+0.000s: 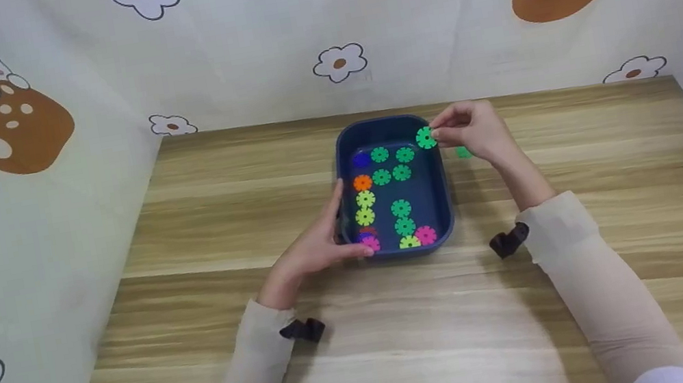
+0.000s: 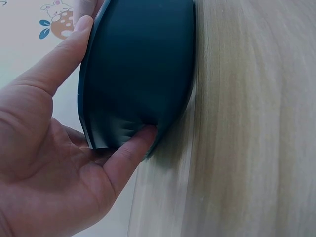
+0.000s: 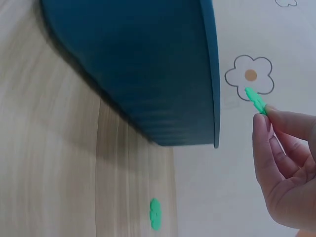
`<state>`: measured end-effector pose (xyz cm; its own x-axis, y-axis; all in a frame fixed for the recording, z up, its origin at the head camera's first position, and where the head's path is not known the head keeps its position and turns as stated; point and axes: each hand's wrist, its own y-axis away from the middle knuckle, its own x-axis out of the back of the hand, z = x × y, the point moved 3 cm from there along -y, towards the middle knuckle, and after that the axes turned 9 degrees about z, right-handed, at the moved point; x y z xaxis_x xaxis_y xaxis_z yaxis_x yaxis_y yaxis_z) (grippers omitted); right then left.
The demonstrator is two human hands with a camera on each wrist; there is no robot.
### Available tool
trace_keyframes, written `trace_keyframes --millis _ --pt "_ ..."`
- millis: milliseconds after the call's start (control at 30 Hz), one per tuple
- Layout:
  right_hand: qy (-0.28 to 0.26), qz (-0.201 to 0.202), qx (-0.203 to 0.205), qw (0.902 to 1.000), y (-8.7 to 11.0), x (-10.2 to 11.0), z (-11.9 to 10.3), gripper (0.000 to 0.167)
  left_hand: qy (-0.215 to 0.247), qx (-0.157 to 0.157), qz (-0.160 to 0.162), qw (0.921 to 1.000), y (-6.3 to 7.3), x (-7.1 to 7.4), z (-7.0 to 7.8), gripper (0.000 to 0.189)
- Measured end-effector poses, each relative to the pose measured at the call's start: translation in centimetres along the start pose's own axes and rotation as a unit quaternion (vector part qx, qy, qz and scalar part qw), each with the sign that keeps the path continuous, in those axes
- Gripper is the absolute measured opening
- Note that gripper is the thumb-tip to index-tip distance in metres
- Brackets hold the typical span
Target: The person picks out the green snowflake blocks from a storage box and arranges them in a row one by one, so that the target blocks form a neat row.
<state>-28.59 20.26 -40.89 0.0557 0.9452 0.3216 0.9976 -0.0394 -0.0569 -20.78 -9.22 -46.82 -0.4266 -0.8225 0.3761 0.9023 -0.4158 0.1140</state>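
Note:
A dark blue plastic box [image 1: 429,197] stands on the table with several notched plastic discs inside. My left hand [image 1: 320,240] holds its near left corner, thumb along the near side and fingers against the left wall; in the left wrist view a finger [image 2: 133,153] presses the outside of the box. My right hand [image 1: 474,131] pinches a green notched disc [image 1: 425,137] between thumb and fingertips, over the far right corner of the box. In the right wrist view this disc [image 3: 255,100] appears nearly edge-on, above the level of the rim.
Another green disc [image 1: 463,152] lies on the wooden table [image 1: 231,196] just right of the box, partly behind the right hand. Inside the box, a pink disc [image 1: 425,235] and an orange disc [image 1: 362,182] lie among green and yellow ones. A printed cloth [image 1: 248,47] hangs behind.

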Motion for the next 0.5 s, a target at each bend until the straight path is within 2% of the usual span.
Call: trace_keyframes --millis 167,500 --pt "0.002 0.013 -0.004 0.9999 -0.1 0.8 0.4 0.025 -0.003 0.002 0.002 1.0 0.1 0.0 0.0 0.126" --pt "-0.037 0.042 -0.028 0.998 -0.4 2.2 1.8 0.025 -0.013 0.003 0.007 0.9999 0.2 0.1 0.1 0.126"
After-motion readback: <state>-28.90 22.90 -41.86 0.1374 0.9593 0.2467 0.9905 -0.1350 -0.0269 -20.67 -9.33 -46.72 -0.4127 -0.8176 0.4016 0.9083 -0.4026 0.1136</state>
